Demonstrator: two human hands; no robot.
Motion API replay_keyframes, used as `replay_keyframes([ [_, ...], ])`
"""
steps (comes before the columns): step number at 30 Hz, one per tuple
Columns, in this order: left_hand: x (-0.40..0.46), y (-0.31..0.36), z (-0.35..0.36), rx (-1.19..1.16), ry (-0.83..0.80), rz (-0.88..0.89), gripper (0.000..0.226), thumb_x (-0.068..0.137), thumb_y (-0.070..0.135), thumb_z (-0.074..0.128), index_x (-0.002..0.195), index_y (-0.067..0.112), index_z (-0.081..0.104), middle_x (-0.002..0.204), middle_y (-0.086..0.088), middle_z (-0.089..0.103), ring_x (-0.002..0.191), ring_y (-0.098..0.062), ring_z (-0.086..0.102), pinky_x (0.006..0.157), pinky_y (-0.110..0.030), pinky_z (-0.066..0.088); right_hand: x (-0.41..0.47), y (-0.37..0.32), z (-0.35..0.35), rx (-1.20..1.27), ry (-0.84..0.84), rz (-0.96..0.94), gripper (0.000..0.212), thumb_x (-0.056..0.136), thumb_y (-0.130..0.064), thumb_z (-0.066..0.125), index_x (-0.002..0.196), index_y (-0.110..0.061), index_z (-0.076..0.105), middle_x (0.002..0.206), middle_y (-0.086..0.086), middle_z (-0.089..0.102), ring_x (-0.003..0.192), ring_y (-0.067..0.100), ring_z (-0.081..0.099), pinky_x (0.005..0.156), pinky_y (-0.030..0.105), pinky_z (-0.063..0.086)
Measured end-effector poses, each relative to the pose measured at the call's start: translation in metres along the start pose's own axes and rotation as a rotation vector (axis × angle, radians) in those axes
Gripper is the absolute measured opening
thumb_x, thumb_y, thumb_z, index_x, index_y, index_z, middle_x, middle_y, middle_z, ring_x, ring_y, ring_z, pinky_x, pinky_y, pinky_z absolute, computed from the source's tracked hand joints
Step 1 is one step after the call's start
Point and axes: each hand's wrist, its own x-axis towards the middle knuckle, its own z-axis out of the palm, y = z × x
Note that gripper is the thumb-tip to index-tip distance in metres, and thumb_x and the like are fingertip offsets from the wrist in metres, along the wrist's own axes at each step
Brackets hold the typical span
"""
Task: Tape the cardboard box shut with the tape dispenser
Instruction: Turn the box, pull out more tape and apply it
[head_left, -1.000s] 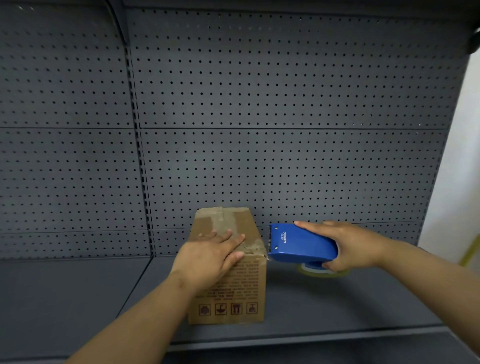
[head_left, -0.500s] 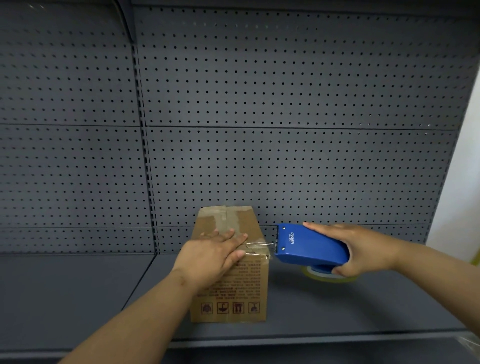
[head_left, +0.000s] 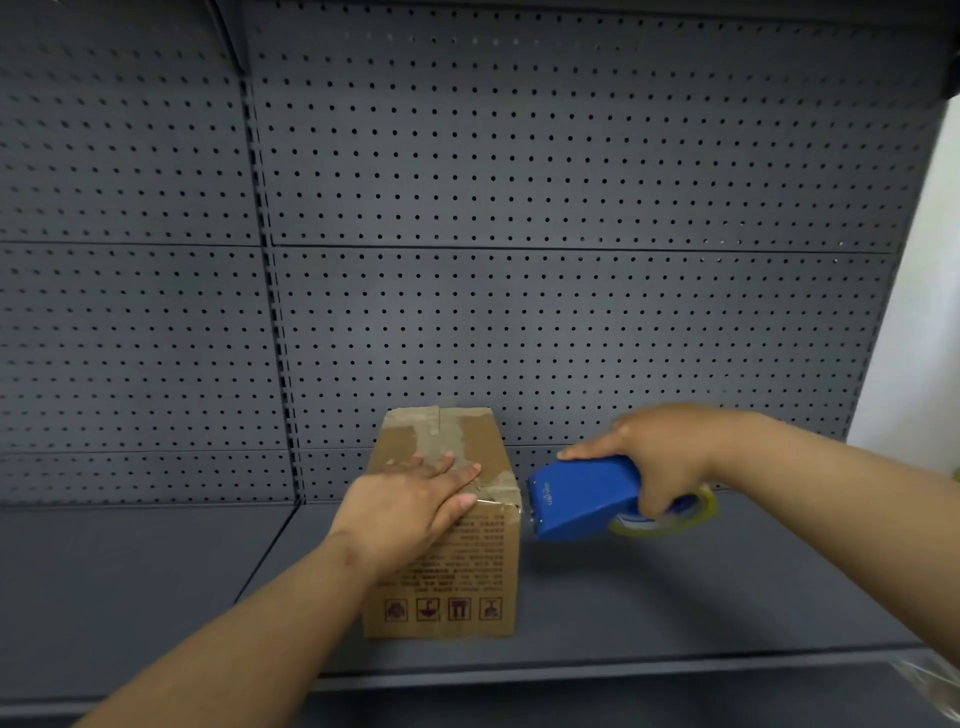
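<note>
A brown cardboard box (head_left: 467, 571) stands on the grey shelf (head_left: 675, 597), its top crossed by strips of clear tape. My left hand (head_left: 410, 512) lies flat on the box's near top edge, fingers together, pressing it down. Just right of the box, my right hand (head_left: 660, 457) grips the blue tape dispenser (head_left: 582, 499), whose front end points at the box's right side with a small gap between them. The yellowish tape roll (head_left: 670, 519) shows under the hand.
A grey pegboard back wall (head_left: 519, 260) rises behind the shelf. A white wall (head_left: 919, 312) borders the right side. The shelf's front edge (head_left: 571, 670) runs along the bottom. Some clear plastic (head_left: 935, 680) shows at the lower right corner.
The dispenser pulled away from the box's right edge with a thin tape strand, then tilted nose-down and now sits close beside the box. My left hand stayed on the box top.
</note>
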Motion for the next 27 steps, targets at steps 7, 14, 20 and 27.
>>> replay_keyframes([
  [7, 0.001, 0.000, -0.001, -0.001, -0.028, 0.000, 0.090, 0.065, 0.068, -0.024, 0.141, 0.046, 0.018, 0.153, 0.010, 0.029, 0.139, -0.019, 0.031, 0.108, -0.038, 0.034, 0.015, -0.050, -0.047, -0.298, -0.198, 0.032, 0.079, 0.077, -0.017, 0.060, 0.142, -0.043, 0.023, 0.106, -0.007, 0.045, 0.075, 0.016, 0.045, 0.063, 0.028, 0.040],
  [14, 0.002, 0.005, -0.007, 0.012, -0.066, -0.002, 0.086, 0.067, 0.065, -0.018, 0.142, 0.045, 0.019, 0.153, 0.010, 0.028, 0.140, -0.020, 0.030, 0.107, -0.038, 0.033, 0.035, -0.068, -0.053, -0.428, -0.337, 0.093, 0.073, 0.074, -0.017, 0.061, 0.140, -0.030, 0.033, 0.121, -0.005, 0.051, 0.089, 0.019, 0.054, 0.056, 0.029, 0.044],
  [20, 0.002, 0.007, -0.011, 0.013, -0.119, -0.014, 0.067, 0.081, 0.063, -0.004, 0.141, 0.047, 0.020, 0.154, 0.011, 0.027, 0.140, -0.020, 0.029, 0.104, -0.039, 0.036, 0.039, -0.076, -0.052, -0.539, -0.292, 0.150, 0.062, 0.068, -0.018, 0.061, 0.127, -0.035, 0.051, 0.109, -0.010, 0.058, 0.073, 0.016, 0.054, 0.047, 0.026, 0.042],
  [27, 0.001, 0.008, -0.016, -0.028, -0.156, -0.018, 0.071, 0.077, 0.067, -0.005, 0.141, 0.047, 0.019, 0.154, 0.012, 0.025, 0.141, -0.018, 0.025, 0.106, -0.039, 0.035, 0.021, -0.084, -0.040, -0.537, -0.107, 0.103, 0.045, 0.081, -0.022, 0.064, 0.123, -0.024, 0.051, 0.082, -0.004, 0.046, 0.071, 0.013, 0.047, 0.058, 0.028, 0.038],
])
